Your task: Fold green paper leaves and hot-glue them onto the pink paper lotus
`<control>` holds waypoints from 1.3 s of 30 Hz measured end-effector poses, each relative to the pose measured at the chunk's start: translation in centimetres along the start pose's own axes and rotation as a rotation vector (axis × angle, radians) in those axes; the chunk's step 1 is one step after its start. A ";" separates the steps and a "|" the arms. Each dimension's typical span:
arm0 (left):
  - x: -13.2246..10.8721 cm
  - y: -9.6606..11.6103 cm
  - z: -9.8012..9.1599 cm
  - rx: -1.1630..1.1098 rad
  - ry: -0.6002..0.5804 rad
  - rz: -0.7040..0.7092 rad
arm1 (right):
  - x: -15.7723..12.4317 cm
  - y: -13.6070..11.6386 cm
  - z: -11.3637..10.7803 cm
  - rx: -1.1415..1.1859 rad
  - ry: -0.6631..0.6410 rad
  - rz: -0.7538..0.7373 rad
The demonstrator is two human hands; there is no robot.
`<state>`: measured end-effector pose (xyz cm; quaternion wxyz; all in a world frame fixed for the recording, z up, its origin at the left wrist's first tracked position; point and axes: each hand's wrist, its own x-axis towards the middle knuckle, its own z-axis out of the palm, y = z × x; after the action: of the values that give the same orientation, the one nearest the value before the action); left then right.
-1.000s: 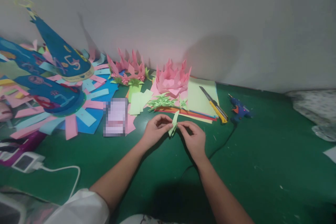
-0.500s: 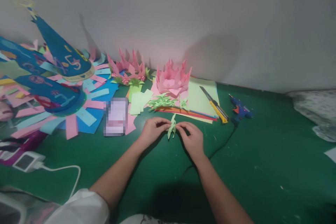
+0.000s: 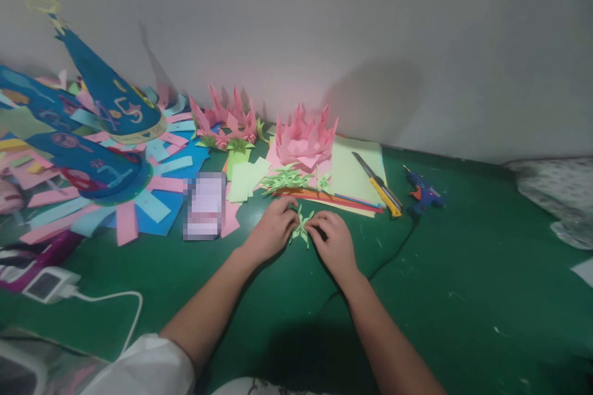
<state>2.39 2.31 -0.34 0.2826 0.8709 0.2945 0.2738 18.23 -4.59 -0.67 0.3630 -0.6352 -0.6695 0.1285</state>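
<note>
Both my hands meet over a small folded light-green paper piece [image 3: 302, 226] with spiky points, low on the green table [image 3: 463, 271]. My left hand [image 3: 272, 227] pinches its left side with curled fingers. My right hand [image 3: 332, 239] pinches its right side the same way. Just beyond lie more green folded pieces [image 3: 287, 180] on a stack of coloured paper sheets [image 3: 354, 182]. A pink paper lotus flower [image 3: 303, 139] stands behind them.
A yellow utility knife [image 3: 380, 186] lies on the paper stack, a blue glue gun [image 3: 424, 192] with a black cord to its right. A second pink flower [image 3: 227, 120], blue paper cones [image 3: 106, 99] and paper strips fill the left. A white charger [image 3: 44, 286] sits near left.
My hands have lowered the green piece toward the table and moved slightly forward. The strip that stood upright is now spread into a spiky shape between my fingers.
</note>
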 end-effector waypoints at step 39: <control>-0.1 0.3 -1.0 0.067 -0.151 -0.013 | 0.1 -0.2 -0.5 -0.114 -0.098 -0.101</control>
<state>1.80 2.39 0.56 0.2765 0.8960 0.2872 0.1957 18.38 -4.70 -0.16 0.2992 -0.6133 -0.7238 0.1025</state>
